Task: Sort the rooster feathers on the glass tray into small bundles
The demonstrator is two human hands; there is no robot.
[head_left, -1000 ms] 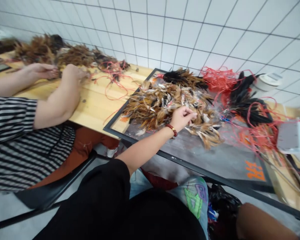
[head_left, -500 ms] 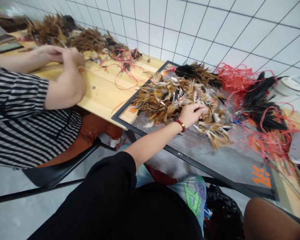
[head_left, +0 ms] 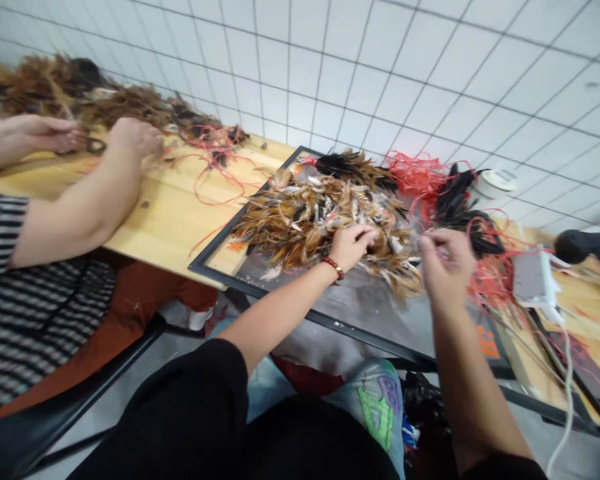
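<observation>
A large pile of brown, white and black feathers (head_left: 300,220) lies on a dark-framed glass panel (head_left: 405,323). My left hand (head_left: 353,245), with a red bead bracelet at the wrist, rests at the near right of this pile. Its thumb and fingers are pinched on feathers. To the right, my right hand (head_left: 447,263) is raised over the panel with its fingers curled inward. Whatever those fingers hold, if anything, is too blurred and small to make out. Black feathers (head_left: 463,203) lie just behind that hand.
Tangled red plastic string (head_left: 415,177) lies at the back. A round white device (head_left: 497,183) stands by the tiled wall, and a white box with a cable (head_left: 533,277) is at right. On the left, a co-worker's hands (head_left: 135,139) are near more feathers (head_left: 125,107).
My right hand has come up from the lower right to beside the feather pile. My left hand stays at the feathers. The view has shifted right; the co-worker's hands have moved apart.
</observation>
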